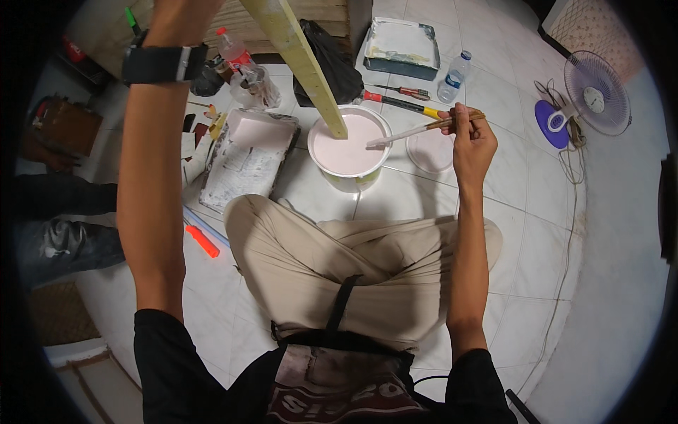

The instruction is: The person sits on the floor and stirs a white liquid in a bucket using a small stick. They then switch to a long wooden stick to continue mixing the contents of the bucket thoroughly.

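My left arm is raised; my left hand (pixel 189 15) runs off the top edge, fingers hidden. Near it a pale yellow wooden slat (pixel 293 53) slants down into a white bucket (pixel 332 177) of pale pink paint (pixel 357 157). My right hand (pixel 470 138) is closed on a paintbrush (pixel 417 131) with a wooden handle and paint-coated front, its tip over the bucket's right side. Left of the bucket lies a paint-smeared tray (pixel 236 169); right of it, a round lid (pixel 432 159).
Another person's dark-clad legs (pixel 67 240) are at left. An orange-handled tool (pixel 203 240) lies near my left knee. Behind the bucket are a black bag (pixel 318 85), long-handled tool (pixel 395 101), second tray (pixel 401 63) and bottles (pixel 455 78). A fan (pixel 593 99) with a cord is at right.
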`<state>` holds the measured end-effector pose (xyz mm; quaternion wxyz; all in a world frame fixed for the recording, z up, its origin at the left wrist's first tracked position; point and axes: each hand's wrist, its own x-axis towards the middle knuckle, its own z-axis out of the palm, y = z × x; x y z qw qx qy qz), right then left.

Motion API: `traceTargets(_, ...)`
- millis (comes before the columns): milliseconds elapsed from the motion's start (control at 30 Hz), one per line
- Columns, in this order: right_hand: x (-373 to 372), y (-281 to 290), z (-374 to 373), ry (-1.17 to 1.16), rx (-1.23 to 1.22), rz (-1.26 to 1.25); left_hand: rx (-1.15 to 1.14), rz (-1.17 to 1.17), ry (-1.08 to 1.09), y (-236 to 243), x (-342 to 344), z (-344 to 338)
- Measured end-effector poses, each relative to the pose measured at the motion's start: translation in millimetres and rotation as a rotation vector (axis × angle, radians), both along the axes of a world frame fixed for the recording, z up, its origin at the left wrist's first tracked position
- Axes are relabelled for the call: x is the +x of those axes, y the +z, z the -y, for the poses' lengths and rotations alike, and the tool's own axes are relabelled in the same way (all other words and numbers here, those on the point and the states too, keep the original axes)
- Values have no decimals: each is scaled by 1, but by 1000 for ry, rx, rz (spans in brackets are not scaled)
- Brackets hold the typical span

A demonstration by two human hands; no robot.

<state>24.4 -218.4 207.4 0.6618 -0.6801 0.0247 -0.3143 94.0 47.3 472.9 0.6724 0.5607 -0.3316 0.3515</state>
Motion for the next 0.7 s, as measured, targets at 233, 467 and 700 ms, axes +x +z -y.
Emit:
traceTargets(233, 2, 9, -10, 14, -15, 19, -47, -138, 51, -45, 8, 2)
traceTargets(467, 7, 14, -17, 41, -23, 4, -83, -290, -79, -123, 16, -5)
traceTargets(700, 15, 7, -15, 59, -75, -2, -14, -284, -78, -162, 9, -14)
